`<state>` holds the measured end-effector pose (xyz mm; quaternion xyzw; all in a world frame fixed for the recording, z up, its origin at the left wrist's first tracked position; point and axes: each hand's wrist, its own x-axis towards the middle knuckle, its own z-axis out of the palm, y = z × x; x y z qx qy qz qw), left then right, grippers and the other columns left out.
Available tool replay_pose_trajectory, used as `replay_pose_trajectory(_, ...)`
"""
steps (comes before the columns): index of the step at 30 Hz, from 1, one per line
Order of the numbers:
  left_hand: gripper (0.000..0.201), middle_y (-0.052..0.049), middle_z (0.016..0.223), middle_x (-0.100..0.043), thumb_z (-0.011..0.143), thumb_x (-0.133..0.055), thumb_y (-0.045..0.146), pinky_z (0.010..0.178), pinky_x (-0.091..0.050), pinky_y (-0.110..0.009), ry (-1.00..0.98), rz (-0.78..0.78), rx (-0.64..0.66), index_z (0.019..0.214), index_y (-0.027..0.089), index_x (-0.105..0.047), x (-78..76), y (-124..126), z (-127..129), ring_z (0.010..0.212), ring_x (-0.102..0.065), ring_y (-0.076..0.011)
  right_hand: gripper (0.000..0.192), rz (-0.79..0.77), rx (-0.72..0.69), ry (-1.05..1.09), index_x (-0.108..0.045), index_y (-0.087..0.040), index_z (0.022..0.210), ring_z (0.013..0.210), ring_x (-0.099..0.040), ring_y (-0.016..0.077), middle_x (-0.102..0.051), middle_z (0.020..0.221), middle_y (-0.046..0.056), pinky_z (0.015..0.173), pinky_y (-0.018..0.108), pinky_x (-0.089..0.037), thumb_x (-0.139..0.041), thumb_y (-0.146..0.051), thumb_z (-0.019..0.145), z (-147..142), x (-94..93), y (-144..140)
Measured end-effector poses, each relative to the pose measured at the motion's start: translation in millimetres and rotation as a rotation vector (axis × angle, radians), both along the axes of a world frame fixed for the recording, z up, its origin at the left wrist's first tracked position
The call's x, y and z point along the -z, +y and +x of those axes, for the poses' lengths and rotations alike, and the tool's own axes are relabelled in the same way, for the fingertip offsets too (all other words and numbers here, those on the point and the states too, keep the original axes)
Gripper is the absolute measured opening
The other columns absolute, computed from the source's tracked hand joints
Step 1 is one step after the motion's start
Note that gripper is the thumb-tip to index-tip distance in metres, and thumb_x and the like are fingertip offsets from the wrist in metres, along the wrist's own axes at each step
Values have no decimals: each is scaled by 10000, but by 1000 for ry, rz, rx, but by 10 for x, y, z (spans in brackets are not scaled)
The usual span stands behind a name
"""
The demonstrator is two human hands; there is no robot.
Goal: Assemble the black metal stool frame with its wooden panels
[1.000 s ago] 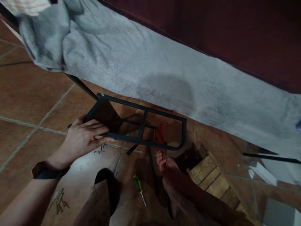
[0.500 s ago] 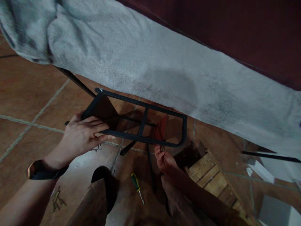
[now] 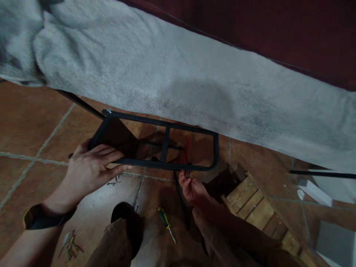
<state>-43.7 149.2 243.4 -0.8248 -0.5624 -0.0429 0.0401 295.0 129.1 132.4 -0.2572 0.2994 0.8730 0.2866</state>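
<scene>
A black metal frame [image 3: 165, 144] with a rounded right end and a crossbar lies slantwise in the middle. My left hand [image 3: 90, 168] is wrapped over its near left corner, thumb along the near rail, beside a dark panel [image 3: 121, 139] set in the frame. Inside the right half, a reddish-brown panel [image 3: 185, 152] with a thin edge strip spans between the rails. My right hand [image 3: 194, 189] is closed just below the near rail, fingers pinching the small metal-looking end of that panel. A green and yellow screwdriver [image 3: 164, 218] lies on the floor between my feet.
A grey blanket [image 3: 133, 66] hangs down behind the frame, below a dark red surface [image 3: 264, 29]. Several screws or bolts [image 3: 71, 247] lie at lower left. A wooden slatted crate [image 3: 256, 207] is at right, with white and grey box-like pieces [image 3: 336, 241] beyond it.
The view has shifted slightly; the frame and both hands appear a little further left. Both hands keep their holds, and the screwdriver stays on the floor.
</scene>
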Motion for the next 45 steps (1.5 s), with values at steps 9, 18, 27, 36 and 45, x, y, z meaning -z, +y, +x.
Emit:
replay_pose_trajectory(9,469,-97,1051,-700,832,-459,616,1015,-290,-497,2,-71,8,998,222,-654,-41,-32,-8,1078,-588,-283,99,-11,-18,-21,-583,-141,987,823,-636,67,-679,882,15,574,103,-521,-526,-150,906,-37,71,-23)
replay_pose_trajectory(18,527,-111,1197,-642,827,-504,581,1103,-177,-544,-13,-125,41,1215,229,-561,-88,-39,26,1161,-551,-295,280,-109,32,-18,-595,-133,989,842,-643,84,-685,891,39,581,141,-529,-371,-302,995,-49,14,-2)
replay_pose_trajectory(27,631,-88,1396,-493,852,-512,474,1129,-185,-551,-112,-20,57,1433,325,-316,-305,-114,307,1309,-420,-297,367,5,-14,11,-598,-115,947,701,-638,77,-694,832,34,618,176,-546,-336,-366,1001,-58,-45,-8)
replay_pose_trajectory(36,586,-80,1477,-382,868,-552,352,1112,-262,-512,-168,-25,75,1414,304,-344,-234,-311,729,1331,-387,-281,310,61,11,36,-600,-122,934,682,-637,76,-693,824,32,630,182,-549,-379,-331,993,-51,-21,-33)
replay_pose_trajectory(45,290,-67,998,-677,925,-441,368,809,-440,-397,55,-275,27,1141,250,-594,-136,-36,952,906,-620,-243,239,121,19,40,-596,-132,850,632,-612,75,-678,752,18,630,187,-537,-402,-201,971,-101,6,-37)
